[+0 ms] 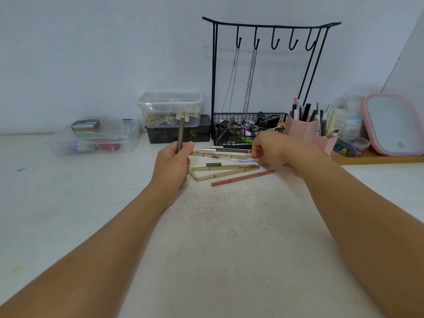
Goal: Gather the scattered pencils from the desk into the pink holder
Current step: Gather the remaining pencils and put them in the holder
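Note:
Several pencils (227,169) lie scattered on the white desk (218,237) between my hands, among them beige ones and a reddish-brown pencil (243,178). My left hand (173,164) grips a grey-brown pencil (180,134) upright above the desk. My right hand (267,149) reaches down over the right ends of the pencils, and its curled fingers pinch the tip of a clear pen (238,159). The pink holder (308,133) stands behind my right hand at the back right, with several pens and pencils standing in it.
A black wire rack (270,31) with hooks, chains and a cluttered basket (247,128) stands behind the pencils. Clear plastic boxes (169,109) sit at the back left and centre. A pink-framed mirror (392,125) leans on a wooden tray (376,158) at the right.

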Demonstrator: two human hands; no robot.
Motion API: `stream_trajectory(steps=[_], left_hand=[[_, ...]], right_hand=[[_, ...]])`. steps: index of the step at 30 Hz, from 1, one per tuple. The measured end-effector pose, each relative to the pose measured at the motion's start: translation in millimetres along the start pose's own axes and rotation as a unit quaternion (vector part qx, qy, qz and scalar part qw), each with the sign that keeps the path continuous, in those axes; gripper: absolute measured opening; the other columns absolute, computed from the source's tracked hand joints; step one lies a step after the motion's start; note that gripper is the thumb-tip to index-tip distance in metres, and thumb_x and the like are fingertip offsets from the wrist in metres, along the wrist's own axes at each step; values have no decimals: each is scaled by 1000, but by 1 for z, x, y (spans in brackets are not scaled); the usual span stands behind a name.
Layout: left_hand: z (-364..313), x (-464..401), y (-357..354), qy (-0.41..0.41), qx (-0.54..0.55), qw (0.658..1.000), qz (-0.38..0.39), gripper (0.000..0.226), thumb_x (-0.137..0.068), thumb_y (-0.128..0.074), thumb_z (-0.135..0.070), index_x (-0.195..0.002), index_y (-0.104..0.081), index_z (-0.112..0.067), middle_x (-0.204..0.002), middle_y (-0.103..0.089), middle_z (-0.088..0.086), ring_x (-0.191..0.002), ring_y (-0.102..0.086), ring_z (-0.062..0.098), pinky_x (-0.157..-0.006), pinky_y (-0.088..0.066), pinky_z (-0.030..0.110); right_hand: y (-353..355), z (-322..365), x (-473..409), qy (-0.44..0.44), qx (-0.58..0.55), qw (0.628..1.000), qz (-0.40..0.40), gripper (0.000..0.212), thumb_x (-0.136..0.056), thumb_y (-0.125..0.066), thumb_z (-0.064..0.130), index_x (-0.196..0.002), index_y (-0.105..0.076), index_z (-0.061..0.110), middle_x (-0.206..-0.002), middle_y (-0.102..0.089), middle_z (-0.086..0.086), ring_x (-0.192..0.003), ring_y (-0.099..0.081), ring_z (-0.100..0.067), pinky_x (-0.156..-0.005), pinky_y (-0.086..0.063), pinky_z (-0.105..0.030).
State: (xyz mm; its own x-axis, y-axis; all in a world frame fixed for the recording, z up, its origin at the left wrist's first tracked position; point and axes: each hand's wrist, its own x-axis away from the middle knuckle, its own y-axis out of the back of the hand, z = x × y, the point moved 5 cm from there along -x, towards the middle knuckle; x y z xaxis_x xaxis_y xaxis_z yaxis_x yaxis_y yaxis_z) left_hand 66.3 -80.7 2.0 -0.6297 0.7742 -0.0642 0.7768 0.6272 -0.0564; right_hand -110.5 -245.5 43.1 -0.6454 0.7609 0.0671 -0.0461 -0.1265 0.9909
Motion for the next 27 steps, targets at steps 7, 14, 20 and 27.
stream_trajectory(steps=[7,14,20,27], left_hand=[[0,-1,0,-1,6,1000,-2,19,-102,-58,-30,-89,-59,-16,-55,-37,-6,-48,-27,11,-42,-24,24],[-2,0,1,-3,50,999,3,25,-97,-64,-39,-90,-58,-16,-52,-36,-9,-45,-30,8,-41,-28,21],[-5,2,-3,-53,61,996,45,21,-96,-67,-33,-92,-58,-14,-58,-48,-5,-51,-41,11,-48,-37,25],[-3,-1,3,-74,-23,997,-24,38,-110,-38,-34,-81,-51,-13,-72,-57,7,-65,-55,20,-64,-49,39]], right_hand=[[11,1,4,7,26,1000,3,16,-89,-67,-1,-99,-74,9,-104,-70,-7,-94,-63,-21,-81,-52,-31],[32,30,22,74,-217,973,4,8,-91,-62,6,-90,-69,2,-77,-72,-10,-63,-66,-13,-58,-54,-22],[-10,104,26,136,-473,869,58,14,-91,-64,-1,-101,-68,-10,-82,-69,-15,-72,-68,-19,-75,-61,-31],[-6,108,27,142,-411,900,-16,15,-87,-76,12,-99,-74,1,-86,-76,-8,-70,-70,-10,-63,-56,-19]])
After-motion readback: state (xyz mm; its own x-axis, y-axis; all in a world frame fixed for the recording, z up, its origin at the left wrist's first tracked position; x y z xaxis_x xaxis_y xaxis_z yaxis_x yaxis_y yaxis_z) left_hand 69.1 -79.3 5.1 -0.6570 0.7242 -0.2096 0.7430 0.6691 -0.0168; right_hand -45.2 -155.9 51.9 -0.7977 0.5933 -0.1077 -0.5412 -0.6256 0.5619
